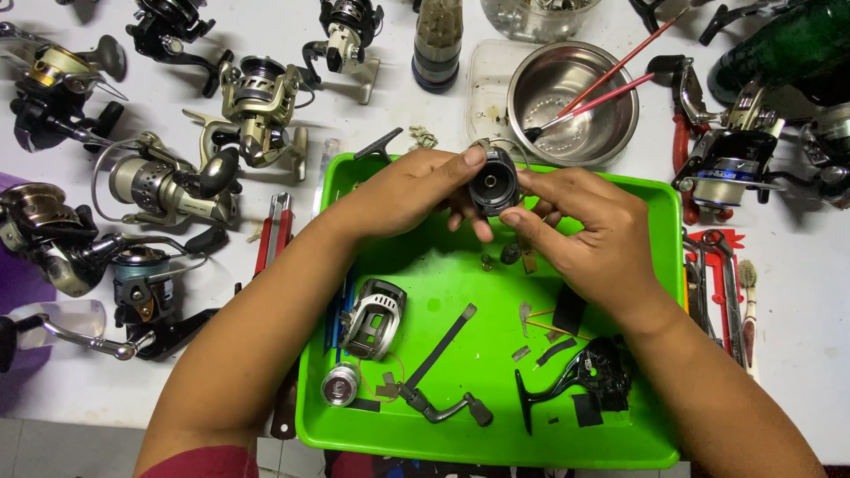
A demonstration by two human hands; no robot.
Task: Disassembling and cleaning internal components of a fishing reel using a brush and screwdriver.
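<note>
Together both hands' fingers hold a dark reel rotor above the green tray.

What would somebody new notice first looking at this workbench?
Probably the bright green tray in the middle, strewn with small reel parts such as a black crank handle and a silver spool. Above it, the left hand and right hand together hold a round black reel part. Whole fishing reels crowd the white table to the left, and a steel bowl with red brushes sits behind the tray.
</note>
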